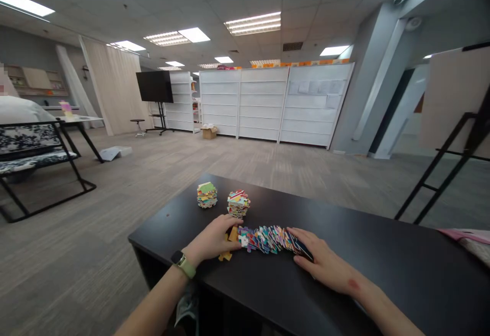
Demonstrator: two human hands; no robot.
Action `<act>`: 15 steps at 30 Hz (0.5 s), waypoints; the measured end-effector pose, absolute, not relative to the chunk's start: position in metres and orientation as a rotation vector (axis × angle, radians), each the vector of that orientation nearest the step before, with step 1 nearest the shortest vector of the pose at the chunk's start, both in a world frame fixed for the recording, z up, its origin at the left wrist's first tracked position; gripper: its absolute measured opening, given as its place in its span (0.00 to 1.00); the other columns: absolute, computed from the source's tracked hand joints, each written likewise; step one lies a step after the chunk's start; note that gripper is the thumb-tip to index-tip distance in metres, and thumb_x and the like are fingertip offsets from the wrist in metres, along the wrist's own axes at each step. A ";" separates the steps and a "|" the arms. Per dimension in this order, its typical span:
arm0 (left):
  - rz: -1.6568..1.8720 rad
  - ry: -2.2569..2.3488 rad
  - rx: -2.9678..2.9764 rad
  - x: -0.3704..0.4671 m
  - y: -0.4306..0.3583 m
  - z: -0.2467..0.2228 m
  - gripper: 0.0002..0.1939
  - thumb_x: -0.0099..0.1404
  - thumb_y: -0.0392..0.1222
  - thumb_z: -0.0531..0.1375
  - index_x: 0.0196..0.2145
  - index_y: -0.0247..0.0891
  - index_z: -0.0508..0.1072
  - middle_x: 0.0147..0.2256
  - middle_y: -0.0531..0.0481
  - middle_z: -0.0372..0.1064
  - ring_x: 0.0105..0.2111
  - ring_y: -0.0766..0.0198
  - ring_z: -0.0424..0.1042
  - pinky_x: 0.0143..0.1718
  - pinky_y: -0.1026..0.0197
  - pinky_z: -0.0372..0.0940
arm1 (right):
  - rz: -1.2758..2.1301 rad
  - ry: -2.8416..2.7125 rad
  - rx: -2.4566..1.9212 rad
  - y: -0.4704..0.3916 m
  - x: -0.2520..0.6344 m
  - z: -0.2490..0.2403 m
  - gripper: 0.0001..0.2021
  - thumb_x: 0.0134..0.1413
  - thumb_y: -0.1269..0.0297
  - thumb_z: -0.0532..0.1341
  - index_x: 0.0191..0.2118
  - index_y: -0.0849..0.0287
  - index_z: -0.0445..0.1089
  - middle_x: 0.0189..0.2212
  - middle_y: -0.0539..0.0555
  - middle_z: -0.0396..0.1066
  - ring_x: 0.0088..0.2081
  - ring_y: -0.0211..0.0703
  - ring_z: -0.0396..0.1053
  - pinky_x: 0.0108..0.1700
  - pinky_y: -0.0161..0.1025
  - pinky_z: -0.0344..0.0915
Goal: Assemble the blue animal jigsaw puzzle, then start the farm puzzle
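Note:
A long row of jigsaw puzzle pieces, leaning on one another, lies across the black table. At its left end my left hand is curved round several yellow puzzle pieces, thumb on the near side and fingers on the far side. My right hand grips the right end of the row between thumb and fingers. Beyond my left hand stands a colourful stack of puzzle pieces, close to its fingertips. Farther left is another stack, with a green piece on top.
A pink-edged cloth lies at the table's right end. Beyond the table are carpeted floor, white shelving, a screen on a stand and a cardboard box. At far left a person sits on a patterned chair.

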State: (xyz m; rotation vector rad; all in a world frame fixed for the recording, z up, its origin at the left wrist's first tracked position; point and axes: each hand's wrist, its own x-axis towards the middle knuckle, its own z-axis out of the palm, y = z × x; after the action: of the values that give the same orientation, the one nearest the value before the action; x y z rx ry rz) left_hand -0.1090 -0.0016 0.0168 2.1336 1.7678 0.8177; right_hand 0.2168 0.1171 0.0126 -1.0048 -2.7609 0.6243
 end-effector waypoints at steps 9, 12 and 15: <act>0.793 1.708 2.046 -0.133 -0.029 0.036 0.26 0.56 0.52 0.70 0.50 0.42 0.72 0.53 0.45 0.66 0.52 0.54 0.67 0.55 0.55 0.62 | 0.633 -2.732 -0.992 0.123 0.219 0.005 0.33 0.59 0.53 0.57 0.69 0.51 0.51 0.68 0.56 0.52 0.68 0.55 0.50 0.68 0.53 0.47; 0.678 1.724 2.074 -0.120 -0.041 0.036 0.28 0.50 0.52 0.73 0.46 0.42 0.72 0.61 0.43 0.58 0.60 0.48 0.58 0.61 0.50 0.55 | 0.654 -2.725 -0.993 0.122 0.219 0.007 0.33 0.59 0.54 0.57 0.69 0.50 0.51 0.68 0.56 0.52 0.67 0.54 0.50 0.68 0.53 0.47; 0.586 1.753 2.091 -0.101 -0.056 0.032 0.14 0.62 0.47 0.64 0.44 0.44 0.69 0.58 0.44 0.62 0.61 0.50 0.57 0.61 0.47 0.54 | 0.669 -2.724 -0.991 0.118 0.219 0.013 0.34 0.58 0.56 0.57 0.69 0.52 0.52 0.68 0.57 0.52 0.68 0.54 0.50 0.68 0.53 0.46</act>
State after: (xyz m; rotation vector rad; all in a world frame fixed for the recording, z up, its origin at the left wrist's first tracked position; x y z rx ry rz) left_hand -0.1013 -0.0557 0.0321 2.0914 1.7534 0.5857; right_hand 0.2191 0.1176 0.0132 -0.9909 -2.7236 0.6694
